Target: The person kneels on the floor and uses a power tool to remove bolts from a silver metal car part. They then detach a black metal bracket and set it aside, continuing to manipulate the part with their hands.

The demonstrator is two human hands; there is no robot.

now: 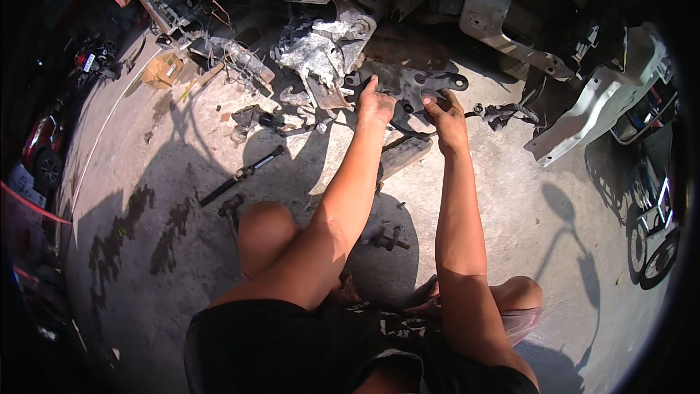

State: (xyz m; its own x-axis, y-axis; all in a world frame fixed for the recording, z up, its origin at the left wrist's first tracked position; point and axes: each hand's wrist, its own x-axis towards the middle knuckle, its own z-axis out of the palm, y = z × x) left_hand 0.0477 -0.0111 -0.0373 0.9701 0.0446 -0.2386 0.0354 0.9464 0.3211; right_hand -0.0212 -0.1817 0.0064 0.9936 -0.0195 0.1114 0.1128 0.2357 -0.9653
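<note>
A dark flat metal bracket (413, 85) with several holes lies across both hands, low under the front of a partly dismantled vehicle. My left hand (376, 107) grips its left part, thumb pointing forward and the other fingers mostly hidden. At the right part, my right hand (448, 115) has thumb and fingers closed round the near edge, below the rounded end with a hole. Just left of the bracket stands a pale, dirt-crusted metal casting (321, 51). Beneath the hands, a wooden block (405, 156) rests on the concrete.
A long-handled ratchet (242, 175) and a hammer (231, 206) lie near my left knee. Loose metal parts (388, 237) sit between my legs. A corrugated black hose (515, 112) and a white body panel (594, 113) are to the right. A cardboard box (162, 70) stands far left.
</note>
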